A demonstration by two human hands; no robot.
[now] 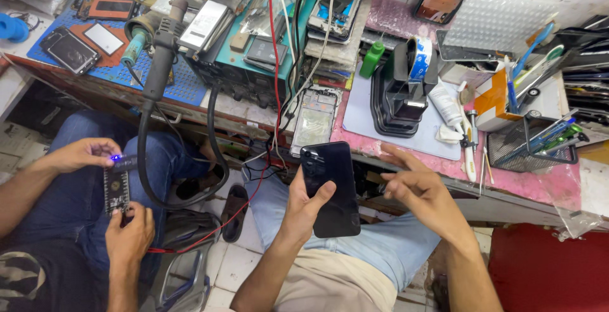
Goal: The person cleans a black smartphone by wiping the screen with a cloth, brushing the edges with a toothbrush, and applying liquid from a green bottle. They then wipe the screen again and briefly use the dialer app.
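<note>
While my left hand (303, 207) grips the dark phone (331, 188) from below, back side up, held over my lap just in front of the bench (533, 182), my right hand (415, 188) hangs beside it, fingers apart, holding nothing. Wire mesh basket (530, 150) at right on the bench holds pens and thin tools, some blue and green. Orange-and-white box (491, 99) behind it has blue-handled tools sticking out. At far left a co-worker's hands (104, 188) hold a small circuit board (116, 188) with a blue light.
</note>
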